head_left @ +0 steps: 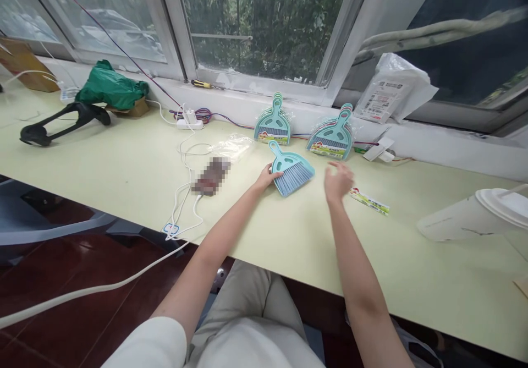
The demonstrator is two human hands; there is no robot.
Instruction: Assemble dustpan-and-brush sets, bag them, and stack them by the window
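Note:
My left hand point(267, 177) is closed on the left edge of a turquoise dustpan point(287, 191), with its thumb over the front. A small brush with grey-blue bristles point(295, 177) lies nested in that dustpan, handle pointing away from me. My right hand point(339, 182) hovers to the right of the set, fingers loosely bent and apart, with nothing visible in them. Just beyond it on the right lies a printed label strip point(370, 201). Behind, against the wall, lean two stacks of similar brush-and-dustpan sets, a left stack point(273, 121) and a right stack point(333, 133), both with printed labels.
To the left are a blurred-out phone point(212, 176) on a white cable, clear plastic wrap point(233, 147), a power strip point(190, 122), a black frame-like object point(66, 121) and a green bag point(110, 86). A white lidded cup point(466, 217) is at right; a plastic-wrapped package point(390, 90) leans by the window.

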